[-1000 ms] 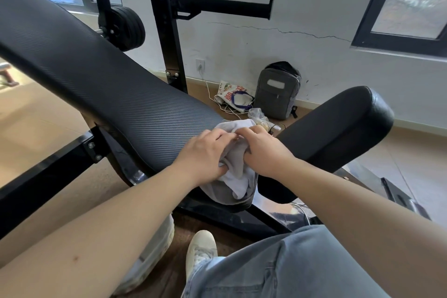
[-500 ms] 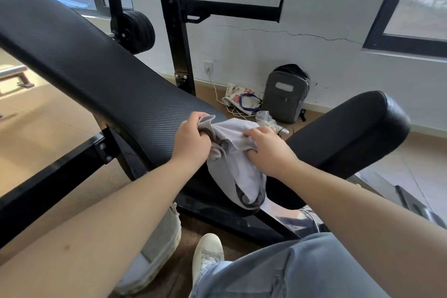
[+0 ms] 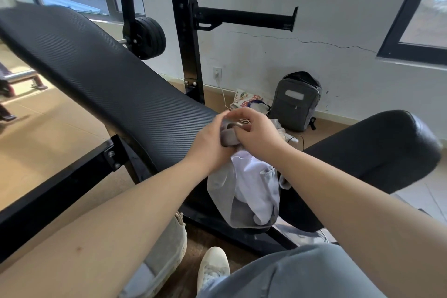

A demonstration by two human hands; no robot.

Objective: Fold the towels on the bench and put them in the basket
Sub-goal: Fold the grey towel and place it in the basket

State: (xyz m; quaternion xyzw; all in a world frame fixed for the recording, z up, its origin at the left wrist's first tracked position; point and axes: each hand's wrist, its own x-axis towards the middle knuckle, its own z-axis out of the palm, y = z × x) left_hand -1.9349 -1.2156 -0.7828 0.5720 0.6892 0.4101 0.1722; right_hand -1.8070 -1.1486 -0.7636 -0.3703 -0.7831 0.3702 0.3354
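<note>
A grey-and-white towel hangs in the gap between the two black pads of the weight bench. My left hand grips its top edge from the left, fingers curled around a grey fold. From the right, my right hand pinches the same bunched edge, close against the left hand. The rest of the cloth droops down toward the bench frame. A pale fabric basket stands on the floor under my left forearm, mostly hidden.
The bench's seat pad sits right of the towel. A black rack upright with a side peg stands behind. A grey backpack and a printed bag lie by the wall. My jeans leg and white shoe are below.
My hands came together again at the towel's top edge and lifted it, so more cloth hangs down. The camera moved closer and tilted down.
</note>
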